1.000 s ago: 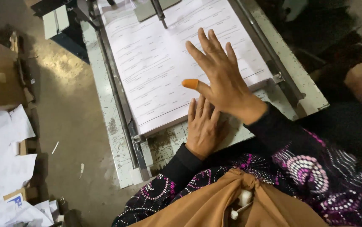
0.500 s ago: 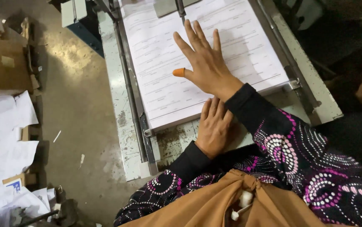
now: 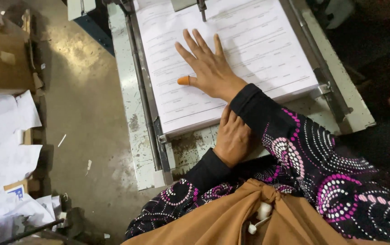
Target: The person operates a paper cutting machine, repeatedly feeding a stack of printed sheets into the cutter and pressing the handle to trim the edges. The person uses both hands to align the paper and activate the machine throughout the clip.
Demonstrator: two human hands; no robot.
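Observation:
A stack of white printed paper sheets (image 3: 258, 41) lies on the worn metal table of a machine (image 3: 131, 118). My right hand (image 3: 208, 68) rests flat on the top sheet with fingers spread; an orange rubber tip covers its thumb (image 3: 183, 80). My left hand (image 3: 233, 136) lies palm down at the near edge of the stack, partly under my right forearm, its fingertips touching the paper's edge. Neither hand grips anything.
Metal guide rails (image 3: 142, 90) run along the stack's left side and a rail (image 3: 322, 77) along its right. A clamp bar (image 3: 201, 9) sits at the stack's far end. Loose white paper (image 3: 4, 149) and cardboard boxes (image 3: 0, 59) lie on the concrete floor at left.
My right hand has slid left and farther across the top sheet. My left hand stays at the near edge. The camera view has shifted so the machine sits more to the right.

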